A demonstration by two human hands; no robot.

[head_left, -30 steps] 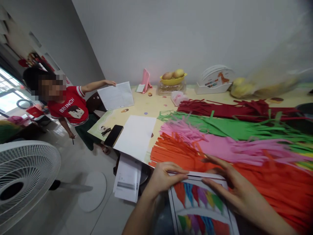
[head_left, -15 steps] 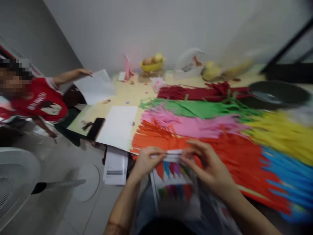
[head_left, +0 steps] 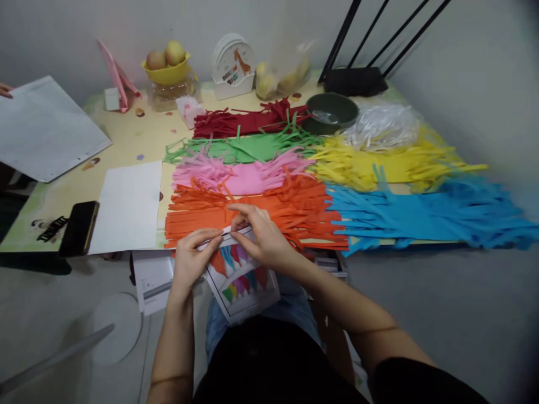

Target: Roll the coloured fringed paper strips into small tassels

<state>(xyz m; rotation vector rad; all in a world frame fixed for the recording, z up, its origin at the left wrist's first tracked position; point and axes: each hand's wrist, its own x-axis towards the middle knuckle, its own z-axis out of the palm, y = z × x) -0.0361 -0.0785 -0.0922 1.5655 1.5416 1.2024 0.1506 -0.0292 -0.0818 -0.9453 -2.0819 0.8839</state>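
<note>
Just in front of my body I hold a flat packet (head_left: 248,300) printed with colourful tassels. My left hand (head_left: 194,259) is closed, its thumb and fingers pinching the packet's upper left edge. My right hand (head_left: 261,238) pinches the same top edge further right. Just beyond my fingers lies fringed orange tissue paper (head_left: 202,216) on the table. Behind it are fringed strips of pink paper (head_left: 248,177), green paper (head_left: 248,147) and dark red paper (head_left: 252,122). To the right lie blue fringed paper (head_left: 416,210) and yellow fringed paper (head_left: 379,168).
A white sheet (head_left: 126,207) and a black phone (head_left: 80,227) lie at left on the table (head_left: 126,132). Another person's hand (head_left: 5,91) holds a large sheet (head_left: 50,132). Farther back are a yellow fruit bowl (head_left: 166,73), dark green bowl (head_left: 330,112), white stringy bundle (head_left: 383,126) and router (head_left: 356,81).
My view has swung right, so the table things sit further left and the other person is out of view except for a hand. Both my hands keep pinching the packet's top edge.
</note>
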